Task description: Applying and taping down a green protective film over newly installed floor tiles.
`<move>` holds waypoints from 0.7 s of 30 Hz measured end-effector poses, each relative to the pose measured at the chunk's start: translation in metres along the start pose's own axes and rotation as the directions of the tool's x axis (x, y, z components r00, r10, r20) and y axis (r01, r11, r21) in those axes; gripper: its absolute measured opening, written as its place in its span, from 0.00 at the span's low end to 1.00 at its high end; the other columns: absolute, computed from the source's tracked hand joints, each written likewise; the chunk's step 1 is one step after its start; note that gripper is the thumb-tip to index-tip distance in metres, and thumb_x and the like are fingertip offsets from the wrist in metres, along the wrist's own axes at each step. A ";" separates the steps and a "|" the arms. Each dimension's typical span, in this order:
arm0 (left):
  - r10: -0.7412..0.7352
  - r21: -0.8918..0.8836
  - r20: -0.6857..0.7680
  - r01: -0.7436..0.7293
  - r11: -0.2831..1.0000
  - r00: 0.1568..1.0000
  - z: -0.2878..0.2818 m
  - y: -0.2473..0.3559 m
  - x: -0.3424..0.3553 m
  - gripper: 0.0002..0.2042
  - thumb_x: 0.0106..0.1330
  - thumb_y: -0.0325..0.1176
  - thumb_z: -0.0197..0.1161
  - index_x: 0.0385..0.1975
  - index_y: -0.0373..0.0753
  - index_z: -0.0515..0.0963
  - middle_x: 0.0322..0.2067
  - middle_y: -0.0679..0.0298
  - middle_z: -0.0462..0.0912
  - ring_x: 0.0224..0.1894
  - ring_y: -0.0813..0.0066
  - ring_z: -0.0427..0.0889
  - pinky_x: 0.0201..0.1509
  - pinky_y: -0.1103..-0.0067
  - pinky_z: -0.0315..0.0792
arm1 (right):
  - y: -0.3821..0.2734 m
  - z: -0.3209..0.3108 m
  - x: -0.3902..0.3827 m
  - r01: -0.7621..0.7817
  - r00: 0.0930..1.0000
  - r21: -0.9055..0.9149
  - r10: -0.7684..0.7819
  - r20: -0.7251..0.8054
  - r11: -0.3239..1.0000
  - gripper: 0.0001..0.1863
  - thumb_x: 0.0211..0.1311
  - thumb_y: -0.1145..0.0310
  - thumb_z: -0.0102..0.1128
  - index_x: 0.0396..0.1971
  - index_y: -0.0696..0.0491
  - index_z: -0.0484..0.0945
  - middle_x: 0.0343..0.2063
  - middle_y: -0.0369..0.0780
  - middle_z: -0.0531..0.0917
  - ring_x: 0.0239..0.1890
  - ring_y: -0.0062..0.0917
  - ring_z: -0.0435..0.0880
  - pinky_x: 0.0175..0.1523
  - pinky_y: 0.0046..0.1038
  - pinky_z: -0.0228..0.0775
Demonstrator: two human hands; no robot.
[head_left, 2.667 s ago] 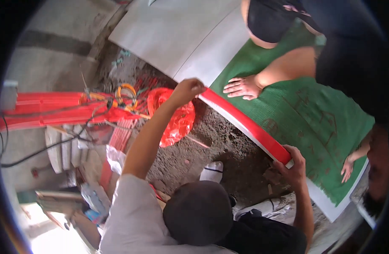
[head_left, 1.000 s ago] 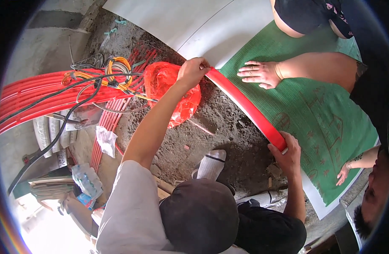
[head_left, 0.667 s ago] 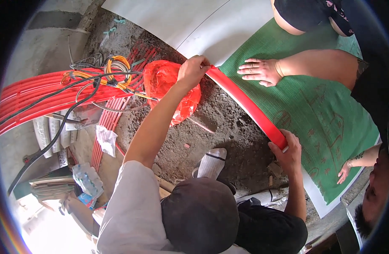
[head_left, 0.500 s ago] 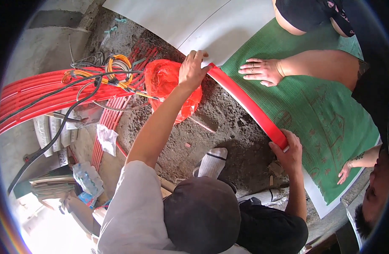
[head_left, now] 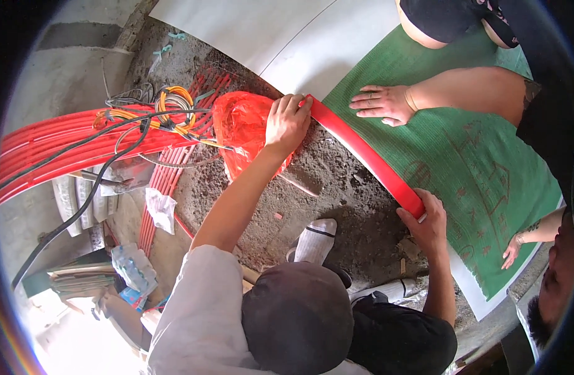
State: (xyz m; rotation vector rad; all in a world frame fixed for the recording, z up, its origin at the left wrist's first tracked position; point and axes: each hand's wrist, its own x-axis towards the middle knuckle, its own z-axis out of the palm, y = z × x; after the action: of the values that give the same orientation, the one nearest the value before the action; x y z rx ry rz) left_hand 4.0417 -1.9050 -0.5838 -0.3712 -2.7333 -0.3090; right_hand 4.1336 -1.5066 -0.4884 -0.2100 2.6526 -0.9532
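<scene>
A long, flat red strip [head_left: 368, 153] with a pale glossy band lies along the left edge of a green woven sheet [head_left: 462, 162]. At its far end, my left hand [head_left: 288, 124] has its fingers bent over the strip. My right hand [head_left: 429, 222] grips the near end, thumb on one side and fingers on the other. Across the green sheet, a co-worker's hand [head_left: 384, 103] presses flat beside the strip. The co-worker's other hand [head_left: 512, 251] rests near the sheet's right edge.
A red plastic bag [head_left: 240, 128] sits left of my left hand. Beyond it lie red pipes [head_left: 68, 140] and coiled yellow and black cables [head_left: 174, 106]. White sheeting [head_left: 281, 37] covers the far side. My sock-covered foot [head_left: 315, 242] is on the dirty floor.
My left hand has come slightly nearer and its fingers have curled down at the strip's far end. My right hand and the co-worker's flat hand stay nearly in place.
</scene>
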 end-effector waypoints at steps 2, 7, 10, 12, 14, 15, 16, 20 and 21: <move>-0.028 0.100 0.006 0.027 0.995 1.000 -0.008 0.012 -0.001 0.19 0.65 0.36 0.67 0.55 0.39 0.81 0.57 0.56 0.77 0.62 0.61 0.75 0.66 0.63 0.71 | 0.002 -0.001 0.001 0.023 1.000 -0.014 -0.023 -0.009 1.000 0.29 0.52 0.60 0.80 0.53 0.54 0.81 0.46 0.45 0.85 0.51 0.45 0.82 0.58 0.41 0.73; 0.038 0.008 0.437 -0.046 0.999 0.899 -0.006 0.025 -0.009 0.41 0.78 0.62 0.43 0.79 0.36 0.50 0.81 0.53 0.47 0.83 0.58 0.41 0.85 0.62 0.37 | -0.001 0.000 0.005 0.014 1.000 -0.003 -0.014 0.001 1.000 0.29 0.51 0.59 0.79 0.53 0.54 0.81 0.47 0.46 0.85 0.50 0.45 0.81 0.58 0.42 0.72; 0.122 -0.113 0.416 -0.081 0.990 0.901 -0.002 0.036 -0.012 0.42 0.77 0.62 0.44 0.78 0.33 0.53 0.79 0.50 0.50 0.82 0.54 0.45 0.84 0.60 0.40 | 0.000 0.000 0.005 0.011 1.000 -0.010 -0.011 0.004 1.000 0.29 0.51 0.59 0.79 0.53 0.54 0.81 0.47 0.46 0.85 0.50 0.45 0.81 0.58 0.42 0.72; 0.120 -0.097 0.419 -0.087 0.991 0.900 0.001 0.040 -0.013 0.42 0.77 0.64 0.43 0.78 0.33 0.53 0.79 0.49 0.50 0.82 0.53 0.45 0.84 0.60 0.41 | 0.001 0.000 0.005 0.009 1.000 -0.013 -0.009 -0.001 1.000 0.30 0.51 0.58 0.79 0.53 0.54 0.81 0.47 0.46 0.85 0.50 0.45 0.81 0.58 0.42 0.72; 0.079 -0.023 0.455 -0.077 0.997 0.887 0.003 0.043 -0.014 0.44 0.76 0.66 0.38 0.79 0.34 0.50 0.80 0.52 0.47 0.83 0.57 0.41 0.85 0.63 0.38 | 0.000 -0.001 0.006 0.011 1.000 -0.029 -0.011 0.000 1.000 0.30 0.51 0.58 0.79 0.53 0.54 0.81 0.47 0.46 0.85 0.50 0.45 0.81 0.58 0.42 0.72; 0.094 -0.022 0.460 -0.095 0.995 0.883 0.002 0.042 -0.015 0.45 0.76 0.67 0.38 0.79 0.33 0.50 0.80 0.52 0.47 0.83 0.57 0.41 0.85 0.63 0.37 | 0.001 0.000 0.006 0.013 1.000 -0.022 -0.013 -0.002 1.000 0.30 0.51 0.58 0.79 0.53 0.54 0.81 0.47 0.46 0.85 0.50 0.45 0.81 0.58 0.42 0.72; 0.095 -0.015 0.461 -0.099 0.995 0.882 0.002 0.038 -0.015 0.45 0.76 0.67 0.38 0.79 0.33 0.50 0.80 0.52 0.47 0.83 0.57 0.41 0.85 0.63 0.37 | 0.002 0.001 0.005 0.011 1.000 -0.012 -0.011 0.012 1.000 0.29 0.51 0.58 0.79 0.53 0.54 0.81 0.47 0.46 0.85 0.50 0.45 0.81 0.58 0.42 0.72; 0.031 0.097 0.419 -0.078 0.992 0.908 0.000 0.009 -0.012 0.48 0.72 0.66 0.51 0.77 0.30 0.53 0.79 0.47 0.51 0.82 0.54 0.46 0.85 0.62 0.41 | -0.002 0.001 0.003 -0.006 1.000 -0.005 0.006 0.009 1.000 0.29 0.51 0.59 0.79 0.53 0.54 0.81 0.47 0.46 0.85 0.50 0.45 0.81 0.59 0.42 0.71; 0.024 0.087 0.425 -0.068 0.994 0.905 -0.002 0.006 -0.010 0.48 0.70 0.65 0.54 0.77 0.30 0.53 0.79 0.47 0.51 0.82 0.55 0.46 0.85 0.63 0.40 | -0.003 -0.002 0.002 -0.013 1.000 -0.005 0.013 0.010 1.000 0.29 0.51 0.59 0.79 0.53 0.54 0.81 0.47 0.46 0.85 0.50 0.45 0.81 0.59 0.42 0.71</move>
State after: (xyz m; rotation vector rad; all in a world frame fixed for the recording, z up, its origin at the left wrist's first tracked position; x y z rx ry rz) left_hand 4.0527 -1.9023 -0.5853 -0.5280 -3.1432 -0.0812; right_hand 4.1315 -1.5081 -0.4858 -0.1975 2.6441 -0.9387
